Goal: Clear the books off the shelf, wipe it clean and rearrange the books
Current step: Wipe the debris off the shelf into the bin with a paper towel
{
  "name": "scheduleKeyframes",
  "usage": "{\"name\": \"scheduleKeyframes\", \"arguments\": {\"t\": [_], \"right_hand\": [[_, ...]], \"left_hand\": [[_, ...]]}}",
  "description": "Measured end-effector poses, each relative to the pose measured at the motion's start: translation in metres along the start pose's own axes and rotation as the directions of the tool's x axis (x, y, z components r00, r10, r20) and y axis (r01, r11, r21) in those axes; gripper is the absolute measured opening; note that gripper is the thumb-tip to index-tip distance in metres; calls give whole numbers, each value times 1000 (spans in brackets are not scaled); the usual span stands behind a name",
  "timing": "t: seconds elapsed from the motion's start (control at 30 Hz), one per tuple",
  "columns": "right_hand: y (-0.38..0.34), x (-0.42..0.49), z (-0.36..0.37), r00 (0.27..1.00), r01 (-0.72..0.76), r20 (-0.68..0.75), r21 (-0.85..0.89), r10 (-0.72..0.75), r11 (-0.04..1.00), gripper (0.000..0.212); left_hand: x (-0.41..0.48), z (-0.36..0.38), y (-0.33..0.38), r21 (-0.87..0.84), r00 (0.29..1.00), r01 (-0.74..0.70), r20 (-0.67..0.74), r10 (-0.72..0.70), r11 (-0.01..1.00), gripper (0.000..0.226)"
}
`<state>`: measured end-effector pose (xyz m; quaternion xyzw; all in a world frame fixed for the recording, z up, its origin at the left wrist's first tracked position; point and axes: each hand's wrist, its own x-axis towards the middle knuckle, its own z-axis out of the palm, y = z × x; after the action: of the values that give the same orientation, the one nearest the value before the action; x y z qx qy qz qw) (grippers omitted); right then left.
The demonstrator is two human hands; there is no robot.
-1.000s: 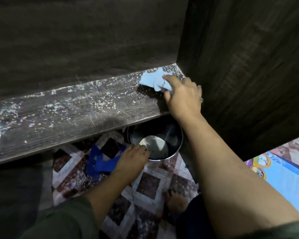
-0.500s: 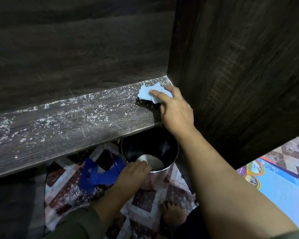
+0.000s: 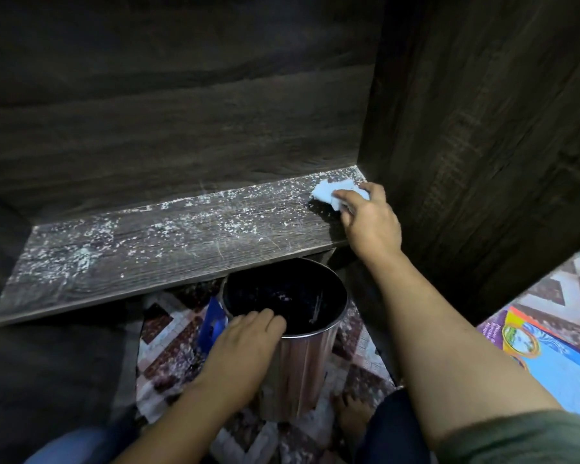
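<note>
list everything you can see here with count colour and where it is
shelf: one, dark wood speckled white, across the middle
cloth: one, light blue, shelf's right back corner
bin: one, shiny metal, floor below the shelf
blue object: one, blue, floor left of bin
printed sheet: one, blue and purple, floor at right
foot: one, bare, beside the bin
left hand: one, holds the bin's rim
right hand: one, holds the cloth

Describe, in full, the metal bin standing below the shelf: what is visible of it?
The metal bin is a cylinder, shiny steel outside, dark inside with a few pale specks. It stands upright on the patterned floor, its far rim under the front edge of the dusty shelf. The left hand holds its near rim.
</note>
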<state>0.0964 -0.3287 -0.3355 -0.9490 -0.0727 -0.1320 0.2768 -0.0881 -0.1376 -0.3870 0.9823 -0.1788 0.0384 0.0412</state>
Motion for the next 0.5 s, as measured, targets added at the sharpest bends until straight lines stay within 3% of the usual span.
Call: {"name": "scheduleKeyframes", "arguments": {"t": [0.2,0.33,0.5], "right_hand": [[-6,-1,22,992,96,80,-20,-94,995,52],[-12,4,26,999,42,38,-131,-37,990,49],[-12,7,34,950,56,312,-254,27,966,56]], "left_hand": [[16,1,-15,-88,996,44,87,-36,995,34],[21,6,-23,-129,996,40,89,-29,991,29],[17,8,-34,-207,1000,-18,9,20,978,26]]}}
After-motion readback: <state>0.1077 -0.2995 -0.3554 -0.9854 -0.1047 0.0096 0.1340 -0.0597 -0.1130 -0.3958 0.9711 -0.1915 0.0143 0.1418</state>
